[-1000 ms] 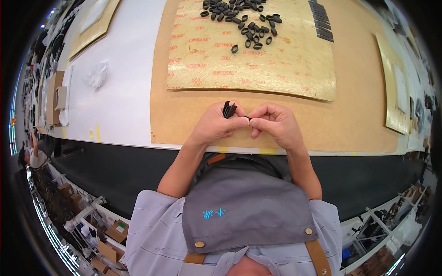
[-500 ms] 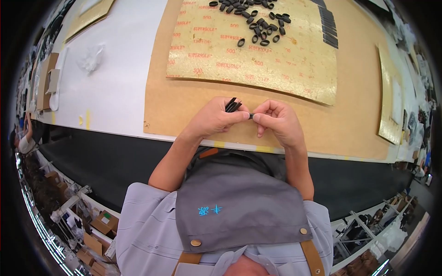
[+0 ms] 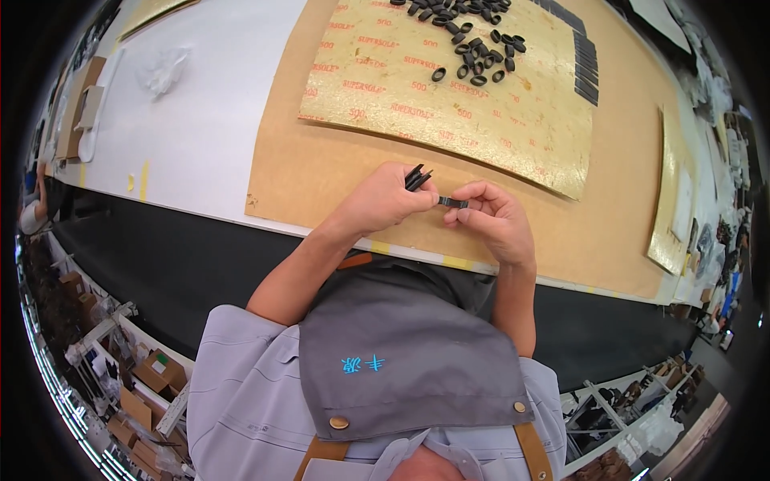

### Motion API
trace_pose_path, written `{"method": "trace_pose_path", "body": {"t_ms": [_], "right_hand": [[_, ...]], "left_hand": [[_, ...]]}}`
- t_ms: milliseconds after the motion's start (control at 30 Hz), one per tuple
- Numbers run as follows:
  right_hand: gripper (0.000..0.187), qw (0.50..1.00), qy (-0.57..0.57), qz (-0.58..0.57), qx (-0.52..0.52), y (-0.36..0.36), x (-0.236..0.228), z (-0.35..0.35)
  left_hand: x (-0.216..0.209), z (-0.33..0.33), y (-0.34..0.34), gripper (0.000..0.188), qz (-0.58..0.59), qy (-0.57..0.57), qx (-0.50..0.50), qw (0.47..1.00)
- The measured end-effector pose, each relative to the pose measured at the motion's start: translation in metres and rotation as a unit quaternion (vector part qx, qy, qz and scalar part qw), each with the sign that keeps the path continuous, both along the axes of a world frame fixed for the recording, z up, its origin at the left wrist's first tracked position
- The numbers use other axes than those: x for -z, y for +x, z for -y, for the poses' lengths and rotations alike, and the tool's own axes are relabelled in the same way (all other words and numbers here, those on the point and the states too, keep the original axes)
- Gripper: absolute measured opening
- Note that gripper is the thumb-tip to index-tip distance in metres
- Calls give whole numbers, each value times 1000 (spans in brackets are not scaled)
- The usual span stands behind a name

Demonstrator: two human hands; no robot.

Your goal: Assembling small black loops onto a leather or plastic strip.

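Observation:
Above the near edge of the table my two hands work close together. My left hand (image 3: 383, 197) is closed round a small bundle of thin black strips (image 3: 416, 178), their ends poking up past the fingers. Between the hands stretches a short black strip (image 3: 453, 203), its left end at my left thumb and its right end pinched by my right hand (image 3: 500, 223). Farther off, a loose heap of small black loops (image 3: 479, 80) lies on a shiny yellow-brown sheet with red print (image 3: 449, 132). A row of flat black strips (image 3: 587, 72) lines that sheet's right edge.
Brown board (image 3: 277, 172) covers the tabletop under the sheet. To the left, a crumpled clear plastic bag (image 3: 166, 70) and an open cardboard box (image 3: 80, 120) are on the white surface. Another yellowish sheet (image 3: 667, 200) lies at the right. A person's arm shows at the far left.
My right hand has drawn slightly away from the left, so more of the black strip between them shows. The whole view has turned a little.

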State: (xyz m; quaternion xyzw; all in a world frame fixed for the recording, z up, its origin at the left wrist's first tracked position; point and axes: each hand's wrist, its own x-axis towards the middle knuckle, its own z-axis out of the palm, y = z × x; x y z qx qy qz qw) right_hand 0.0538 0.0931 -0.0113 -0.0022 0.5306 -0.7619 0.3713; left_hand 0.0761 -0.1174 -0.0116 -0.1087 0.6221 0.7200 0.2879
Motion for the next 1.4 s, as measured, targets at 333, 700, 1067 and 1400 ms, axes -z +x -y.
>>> {"method": "trace_pose_path", "body": {"t_ms": [333, 700, 1067, 1400], "right_hand": [[15, 999, -44, 0, -3, -3, 7, -3], [9, 997, 71, -6, -18, -6, -5, 10], [11, 998, 64, 0, -6, -7, 2, 11], [10, 997, 73, 5, -3, -8, 2, 13]], "left_hand": [[2, -3, 0, 14, -34, -39, 7, 999], [2, -6, -3, 14, -45, -64, 27, 997], [4, -6, -4, 16, -44, -68, 39, 996], [-2, -7, -5, 15, -42, -79, 30, 996]]}}
